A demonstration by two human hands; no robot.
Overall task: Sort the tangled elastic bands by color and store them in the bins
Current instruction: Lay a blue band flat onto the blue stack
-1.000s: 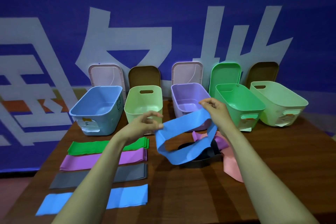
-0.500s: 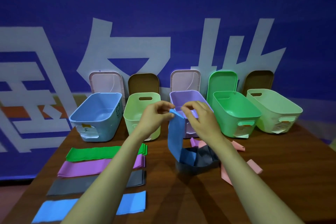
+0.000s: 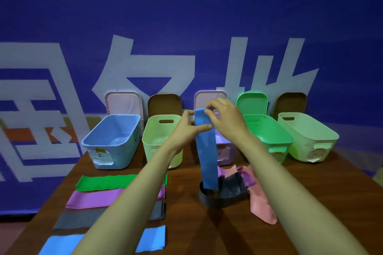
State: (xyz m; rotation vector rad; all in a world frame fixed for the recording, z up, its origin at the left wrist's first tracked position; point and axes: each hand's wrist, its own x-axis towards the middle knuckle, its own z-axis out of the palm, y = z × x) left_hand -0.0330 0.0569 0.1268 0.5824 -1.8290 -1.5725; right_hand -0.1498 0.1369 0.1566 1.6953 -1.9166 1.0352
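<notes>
1. Brown wooden table [image 3: 310, 196] before a blue banner [image 3: 186, 16] with large white characters.
2. Far row, five open bins, left to right: blue bin [image 3: 112, 141], pale green bin [image 3: 159, 136], purple bin [image 3: 224, 151], green bin [image 3: 267, 136], second pale green bin [image 3: 306, 136]. A lid leans upright behind each; we judge this keeps the mouths free for dropping bands in.
3. Near left, four bands laid flat in a column, far to near: green band [image 3: 103, 182], purple band [image 3: 93, 198], grey band [image 3: 78, 219], flat blue band [image 3: 153, 238]. We read these as colour stacks awaiting the bins.
4. Hanging blue band [image 3: 207, 155]: wide, flat, matt. It is held up in front of the purple bin and hangs straight down.
5. Left hand [image 3: 186, 128] pinches its upper left edge; right hand [image 3: 226, 118] pinches its top end. Both are clamped on it. We judge it is held high so that it hangs straight and comes free of the tangle.
6. Tangle, near centre: dark grey ring [image 3: 223, 198], purple strip [image 3: 246, 178], pink band [image 3: 261, 207] trailing near right. The hanging band's lower end drops inside the ring; whether it is caught there we cannot tell.
</notes>
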